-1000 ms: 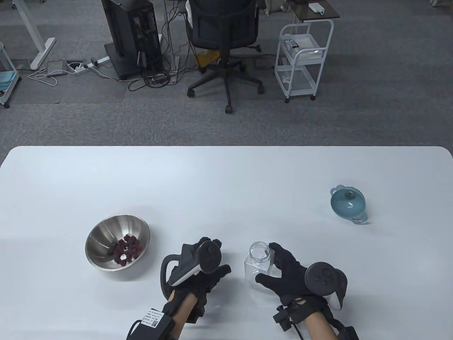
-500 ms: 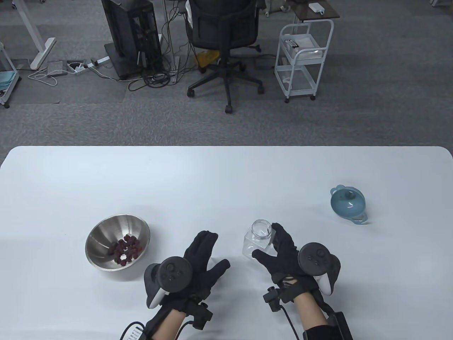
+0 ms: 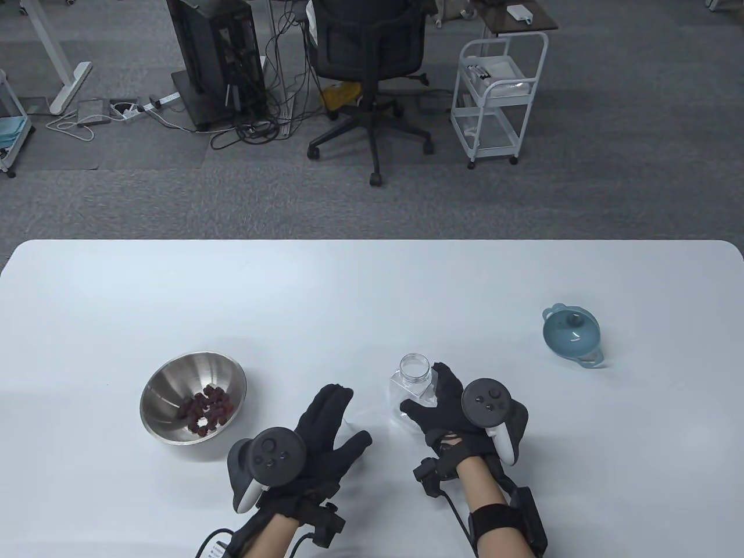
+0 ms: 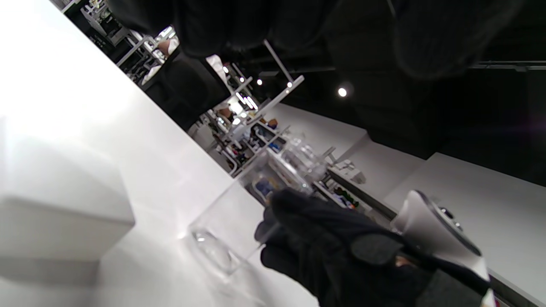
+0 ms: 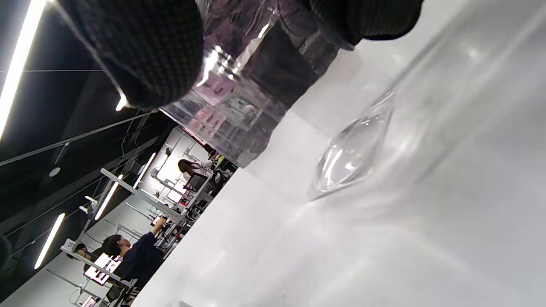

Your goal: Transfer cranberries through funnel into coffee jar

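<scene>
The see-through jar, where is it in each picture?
Table view: the jar stands low and middle, gripped by the right hand.
Left wrist view: lower middle, tilted in the frame, the right hand's fingers around it.
Right wrist view: top middle, close up, between dark fingers.
Shared landmark: the white table.
</scene>
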Demonstrator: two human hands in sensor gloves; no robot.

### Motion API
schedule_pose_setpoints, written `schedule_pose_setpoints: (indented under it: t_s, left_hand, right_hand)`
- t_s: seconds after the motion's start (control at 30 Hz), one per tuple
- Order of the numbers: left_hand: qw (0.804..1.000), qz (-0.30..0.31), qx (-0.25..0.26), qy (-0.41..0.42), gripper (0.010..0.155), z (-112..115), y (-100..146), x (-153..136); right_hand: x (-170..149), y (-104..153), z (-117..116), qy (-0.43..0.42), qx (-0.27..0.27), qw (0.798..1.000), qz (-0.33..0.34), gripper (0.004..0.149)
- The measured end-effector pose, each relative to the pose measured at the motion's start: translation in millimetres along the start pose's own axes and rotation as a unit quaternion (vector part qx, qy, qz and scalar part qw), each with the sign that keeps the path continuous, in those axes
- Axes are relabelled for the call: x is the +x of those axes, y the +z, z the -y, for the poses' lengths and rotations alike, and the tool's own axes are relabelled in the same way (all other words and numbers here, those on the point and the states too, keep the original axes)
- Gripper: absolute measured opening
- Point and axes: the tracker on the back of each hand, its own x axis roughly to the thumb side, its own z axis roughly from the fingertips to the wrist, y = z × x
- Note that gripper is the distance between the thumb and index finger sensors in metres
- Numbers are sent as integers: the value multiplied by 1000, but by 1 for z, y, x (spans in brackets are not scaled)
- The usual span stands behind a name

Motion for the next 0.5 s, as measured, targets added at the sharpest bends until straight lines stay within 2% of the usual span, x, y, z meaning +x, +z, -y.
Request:
schedule_pose_setpoints:
  t_s: [0.33,0.43,0.5]
  left_hand:
    - [1000,1,-9,-10,81,5,-2,-4]
    - [1000,5,-10,-13,81,4,-2,-3]
    - [1000,6,-10,-13,81,4,-2,-3]
  right_hand:
    - [-1,2,1,47,5,999,-5,92]
    - [-2,2,5,62,58,996,-16,103]
    - [-2,4,15,61,63,996,-16,104]
